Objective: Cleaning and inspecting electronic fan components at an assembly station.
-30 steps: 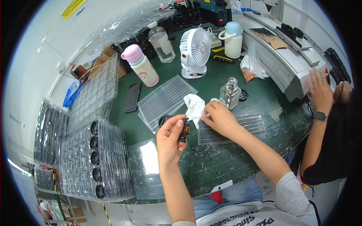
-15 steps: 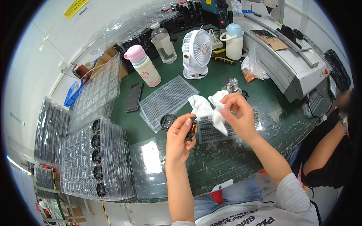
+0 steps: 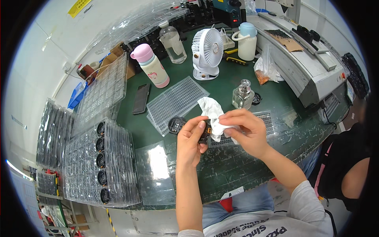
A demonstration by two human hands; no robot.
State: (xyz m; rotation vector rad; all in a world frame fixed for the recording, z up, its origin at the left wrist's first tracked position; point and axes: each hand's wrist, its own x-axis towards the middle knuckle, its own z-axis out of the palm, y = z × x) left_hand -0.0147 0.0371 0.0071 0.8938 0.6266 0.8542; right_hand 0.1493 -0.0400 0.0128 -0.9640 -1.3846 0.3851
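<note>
Around the middle of the bench, my left hand pinches a small black watch case with an orange detail on its side. My right hand is closed on a crumpled white wipe, which touches the case and partly covers it. Another black round watch case lies on the bench just left of my left hand. Under my hands is a sheet of small dark pieces, mostly hidden. Beyond my right hand stands a clear glass bottle, with a black ring-shaped part beside it.
Stacked clear trays holding black round parts fill the left side. A phone, dotted sheets, a pink-lidded bottle and a white fan stand or lie farther back. A grey machine and another person are at right.
My right hand has brought the wipe left and down against the watch case in my left hand. The glass bottle, partly hidden before, now shows fully.
</note>
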